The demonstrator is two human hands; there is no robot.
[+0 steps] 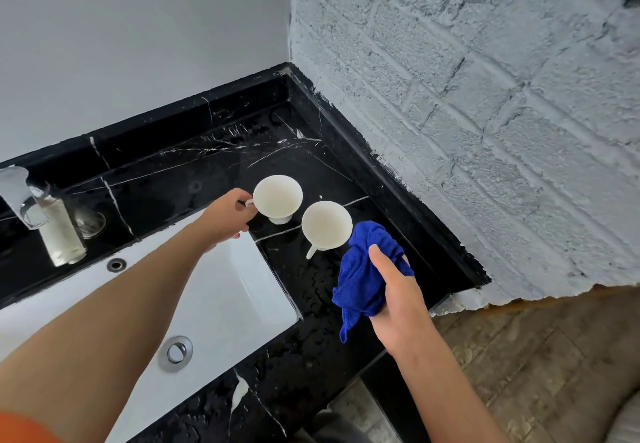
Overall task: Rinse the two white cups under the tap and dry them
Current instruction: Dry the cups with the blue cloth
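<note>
Two white cups stand upright on the black marble counter (214, 165) to the right of the sink. My left hand (230, 215) pinches the handle of the far cup (277, 196), whose foot rests on the counter. The near cup (326, 223) stands free, its handle pointing toward me. A crumpled blue cloth (363, 279) is held in my right hand (398, 293), and its top edge touches the near cup's rim. The chrome tap (19, 196) is at the far left with no water visible.
The white rectangular sink (221, 290) with its chrome drain (176, 352) lies below my left arm. A clear bottle (62, 234) stands beside the tap. Water drops cover the counter near the sink. A rough white brick wall (485, 113) bounds the counter on the right.
</note>
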